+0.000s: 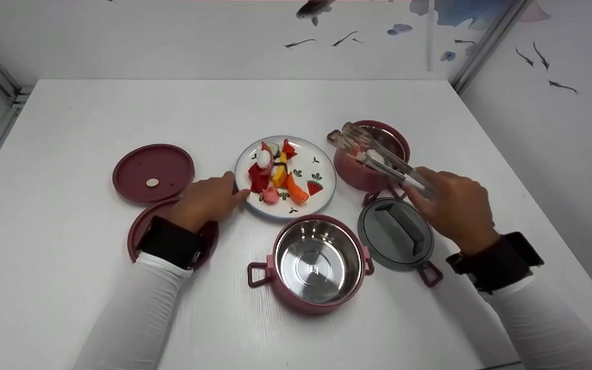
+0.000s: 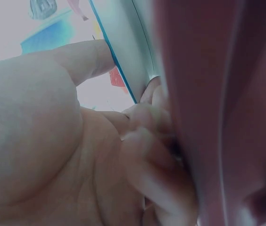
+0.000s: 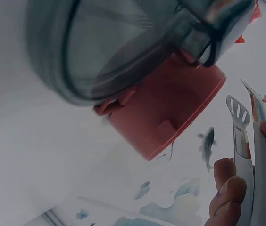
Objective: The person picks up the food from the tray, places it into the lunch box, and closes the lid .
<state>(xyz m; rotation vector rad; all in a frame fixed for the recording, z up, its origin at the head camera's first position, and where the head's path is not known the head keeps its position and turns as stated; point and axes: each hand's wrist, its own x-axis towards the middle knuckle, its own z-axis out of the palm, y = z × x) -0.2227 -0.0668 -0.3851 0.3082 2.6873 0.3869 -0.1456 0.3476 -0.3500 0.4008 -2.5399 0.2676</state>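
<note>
My left hand (image 1: 208, 199) holds the left rim of a white patterned plate (image 1: 321, 164), its thumb at the edge and its fingers partly hidden. Toy food lies on the plate: a yellow piece (image 1: 279, 176), an orange piece (image 1: 296, 190), a pink piece (image 1: 271, 195) and several red or white ones. My right hand (image 1: 455, 208) grips tongs (image 1: 396, 163) with a slotted head (image 3: 239, 113). Their tips are over the back red pot (image 1: 360, 174). Pink and white pieces (image 1: 374, 156) show by the tips; whether the tongs pinch them I cannot tell.
In front stands a second red pot (image 1: 314, 303) with a bare steel inside. A grey lid (image 1: 396, 234) with a red handle lies to its right. Two dark red lids or dishes (image 1: 153, 167) lie at left, one partly under my left wrist. Walls (image 1: 224, 41) bound the table.
</note>
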